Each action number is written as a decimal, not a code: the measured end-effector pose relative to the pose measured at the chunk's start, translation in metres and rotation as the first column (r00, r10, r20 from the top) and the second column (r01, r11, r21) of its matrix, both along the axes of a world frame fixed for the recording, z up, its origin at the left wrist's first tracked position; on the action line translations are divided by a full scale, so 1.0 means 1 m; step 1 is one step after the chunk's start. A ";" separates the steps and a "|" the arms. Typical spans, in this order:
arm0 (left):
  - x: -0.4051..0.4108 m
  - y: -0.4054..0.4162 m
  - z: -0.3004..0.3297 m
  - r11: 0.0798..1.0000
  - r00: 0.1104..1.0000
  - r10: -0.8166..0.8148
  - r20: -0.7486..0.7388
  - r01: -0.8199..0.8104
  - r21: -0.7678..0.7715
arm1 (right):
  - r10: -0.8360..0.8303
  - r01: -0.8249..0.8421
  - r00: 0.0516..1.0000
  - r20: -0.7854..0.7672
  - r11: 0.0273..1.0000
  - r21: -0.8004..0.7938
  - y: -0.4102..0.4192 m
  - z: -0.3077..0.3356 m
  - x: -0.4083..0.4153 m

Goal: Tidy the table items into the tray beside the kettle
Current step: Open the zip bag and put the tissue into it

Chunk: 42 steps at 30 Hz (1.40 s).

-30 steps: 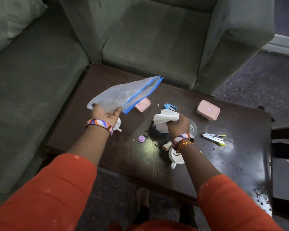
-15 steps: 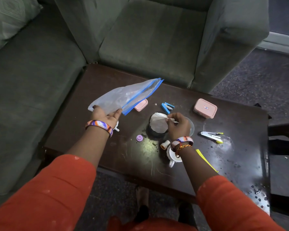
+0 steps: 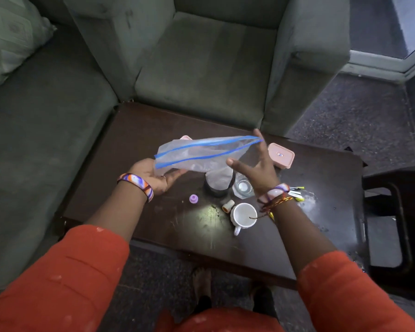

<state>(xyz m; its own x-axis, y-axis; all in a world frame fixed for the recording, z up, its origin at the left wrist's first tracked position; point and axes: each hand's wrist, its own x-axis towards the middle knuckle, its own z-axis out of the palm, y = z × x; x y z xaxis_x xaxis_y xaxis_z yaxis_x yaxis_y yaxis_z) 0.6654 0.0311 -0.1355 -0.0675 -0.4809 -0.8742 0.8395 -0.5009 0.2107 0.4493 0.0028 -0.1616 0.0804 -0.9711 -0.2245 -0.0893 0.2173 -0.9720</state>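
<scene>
Both hands hold a clear bag above the middle of the table. The left hand grasps its 9 o'clock end from below; the right hand has its fingers spread, with the blue zip strip's 3 o'clock end seemingly caught by the far fingers, though the exact pinch is hidden.

No tray or kettle is in view, so the destination cannot be placed. Loose items on the table: a pink box at 2 o'clock, a glass and a dark jar with something pale on top at centre, a white mug, a small cap, and a purple piece at 7 o'clock.

Risks, as I judge them: the right hand's hold looks loose, so the bag's mouth could slip free. The right wrist hangs just above the glass and mug, and a downward sweep could knock either over.

Half a second ago the left hand alone held the bag at 10 o'clock, while the right pinched something pale over the jar. The right hand has since risen to the bag, which now spans the two hands.
</scene>
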 end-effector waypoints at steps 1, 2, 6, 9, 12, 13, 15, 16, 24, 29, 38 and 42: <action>-0.003 0.001 0.008 0.997 0.997 -0.080 -0.017 0.079 -0.015 | 0.053 -0.054 0.996 0.076 0.999 0.008 -0.003 0.011 -0.005; -0.004 -0.001 0.014 0.988 0.988 -0.152 -0.029 0.151 -0.025 | 0.072 -0.073 0.991 0.114 0.997 0.006 -0.006 0.022 -0.012; -0.012 -0.008 0.026 0.906 0.901 -0.388 0.193 0.411 -0.102 | -0.042 0.041 0.997 0.062 0.999 0.017 -0.015 0.054 -0.037; -0.030 -0.012 0.047 0.742 0.801 -0.477 0.362 0.588 -0.322 | -0.145 0.145 0.988 0.055 0.989 -0.002 -0.016 0.073 -0.053; -0.058 -0.014 0.063 0.597 0.737 -0.468 0.488 0.671 -0.440 | -0.267 0.268 0.961 0.079 0.964 -0.001 -0.014 0.088 -0.067; -0.071 -0.015 0.067 0.602 0.746 -0.436 0.502 0.657 -0.454 | -0.276 0.275 0.956 0.099 0.961 0.024 -0.010 0.094 -0.073; -0.093 -0.022 0.067 0.692 0.832 -0.313 0.458 0.530 -0.489 | -0.230 0.221 0.967 0.111 0.971 0.088 -0.001 0.100 -0.085; -0.101 -0.026 0.065 0.740 0.870 -0.223 0.439 0.444 -0.505 | -0.222 0.212 0.968 0.116 0.973 0.093 0.004 0.098 -0.093; -0.171 -0.030 0.064 0.564 0.416 0.159 0.895 0.706 -0.429 | -0.411 0.410 0.911 0.020 0.903 -0.130 0.032 0.093 -0.150; -0.198 -0.035 0.073 0.223 0.499 -0.112 0.859 0.856 -0.467 | -0.338 0.336 0.941 -0.029 0.940 -0.059 0.039 0.093 -0.195; -0.262 -0.046 0.049 0.033 -0.411 -0.007 0.911 0.911 0.411 | -0.065 0.125 0.881 -0.469 0.987 0.099 0.056 0.077 -0.276; -0.297 -0.045 0.029 0.088 -0.273 -0.188 0.943 0.952 0.293 | -0.295 0.346 0.905 -0.306 0.930 0.124 0.066 0.053 -0.321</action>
<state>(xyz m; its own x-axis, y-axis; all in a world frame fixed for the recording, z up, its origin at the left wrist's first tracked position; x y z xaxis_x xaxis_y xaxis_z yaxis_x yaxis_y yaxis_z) 0.3685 -0.0134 -0.1067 -0.3188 -0.8847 -0.3401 -0.7353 0.0044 0.6777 0.1285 0.0683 -0.1083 -0.3185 -0.8780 -0.3573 -0.2464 0.4407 -0.8632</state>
